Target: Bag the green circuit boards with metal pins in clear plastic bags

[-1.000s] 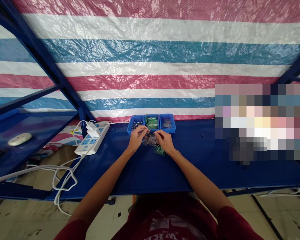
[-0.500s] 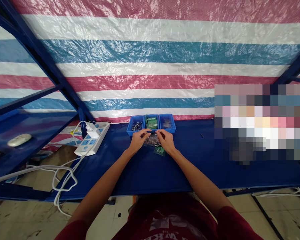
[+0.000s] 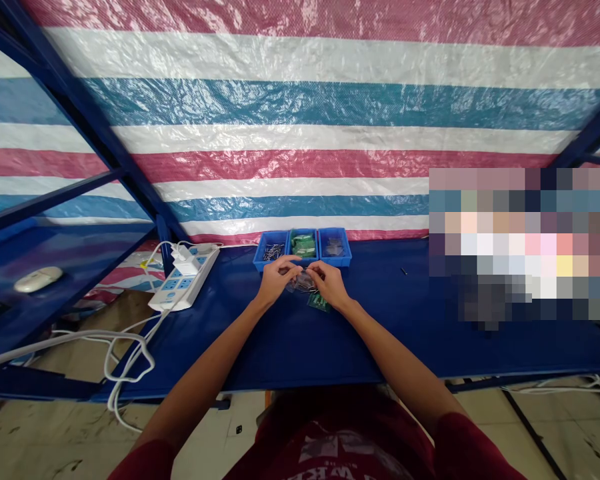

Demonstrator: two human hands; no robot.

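A small clear plastic bag [image 3: 300, 283] lies between my two hands, low over the table. My left hand [image 3: 275, 281] has its thumb and fingers closed on the bag's left upper edge. From the other side, my right hand [image 3: 331, 283] pinches the bag's upper edge, fingertips close to the left ones. Thin dark pieces show at the bag, too small to name. Under the right hand's palm side, a green packet [image 3: 319, 302] rests on the table, partly covered by that hand.
Behind the hands stand three joined blue bins: the left bin [image 3: 258, 259] holds screws, the middle holds green packets [image 3: 304, 245], the right bin [image 3: 338, 262] clear bags. A power strip [image 3: 180, 287] with cables lies left. One small dark piece [image 3: 404, 271] lies right, near a blurred area.
My right hand has shifted slightly left, so its fingertips are closer to my left hand. The left hand stays nearly in place, and the clear bag has changed shape a little.
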